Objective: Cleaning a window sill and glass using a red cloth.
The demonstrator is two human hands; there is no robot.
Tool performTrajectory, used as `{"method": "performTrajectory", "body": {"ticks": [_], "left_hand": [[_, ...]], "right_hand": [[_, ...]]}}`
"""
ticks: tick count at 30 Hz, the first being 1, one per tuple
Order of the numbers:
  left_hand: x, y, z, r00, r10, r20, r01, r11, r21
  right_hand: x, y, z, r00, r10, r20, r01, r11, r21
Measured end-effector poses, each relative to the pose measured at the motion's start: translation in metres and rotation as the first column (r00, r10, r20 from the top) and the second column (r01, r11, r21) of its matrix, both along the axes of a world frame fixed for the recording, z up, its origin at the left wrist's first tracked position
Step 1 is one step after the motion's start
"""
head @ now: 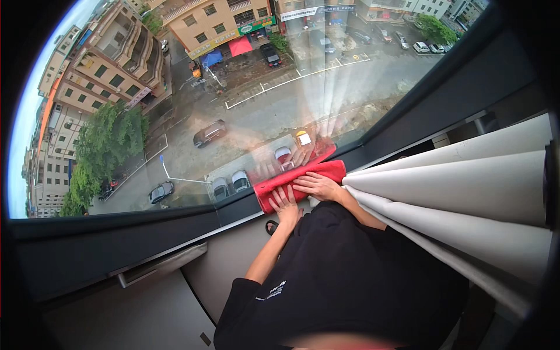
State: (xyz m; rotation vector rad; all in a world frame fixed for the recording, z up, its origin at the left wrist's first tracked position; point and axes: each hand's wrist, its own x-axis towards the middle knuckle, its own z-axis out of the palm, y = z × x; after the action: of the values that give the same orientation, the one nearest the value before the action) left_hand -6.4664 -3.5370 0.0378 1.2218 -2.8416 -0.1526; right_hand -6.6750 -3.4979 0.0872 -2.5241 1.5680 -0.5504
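Observation:
A red cloth (326,169) lies folded along the dark window sill (238,202), against the glass of a large window. My left hand (286,208) rests on its lower left part with the fingers spread and pointing towards the pane. Further right, my right hand (319,185) lies flat across the cloth, fingers pointing left. Both palms face down, and neither hand is closed round the cloth. The window glass (245,127) shows faint reflections of the hands, the red cloth and the curtain.
Pale curtains (446,179) hang bunched close to my right arm. A metal handle (135,279) sits below the frame at the lower left. A dark sandal (271,226) shows beneath the sill. Outside, far below, are a street, parked cars and buildings.

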Motion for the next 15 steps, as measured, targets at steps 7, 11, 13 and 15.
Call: {"method": "performTrajectory", "body": {"ticks": [7,11,13,15], "left_hand": [[-0.029,-0.001,0.012,0.968,-0.236,0.082,0.241,0.969,-0.061],[-0.012,-0.001,0.003,0.965,-0.259,-0.025,0.260,0.965,0.026],[-0.011,-0.003,-0.003,0.964,-0.265,0.004,0.265,0.964,0.037],[-0.007,-0.003,-0.006,0.964,-0.263,0.026,0.262,0.964,0.031]], "right_hand": [[-0.030,0.026,-0.004,0.980,-0.147,-0.131,0.158,0.985,0.077],[-0.011,0.031,-0.010,0.967,-0.196,-0.164,0.215,0.971,0.106],[-0.012,0.036,-0.015,0.938,-0.252,-0.237,0.279,0.957,0.085],[-0.013,0.036,-0.019,0.930,-0.253,-0.267,0.287,0.953,0.095]]}}
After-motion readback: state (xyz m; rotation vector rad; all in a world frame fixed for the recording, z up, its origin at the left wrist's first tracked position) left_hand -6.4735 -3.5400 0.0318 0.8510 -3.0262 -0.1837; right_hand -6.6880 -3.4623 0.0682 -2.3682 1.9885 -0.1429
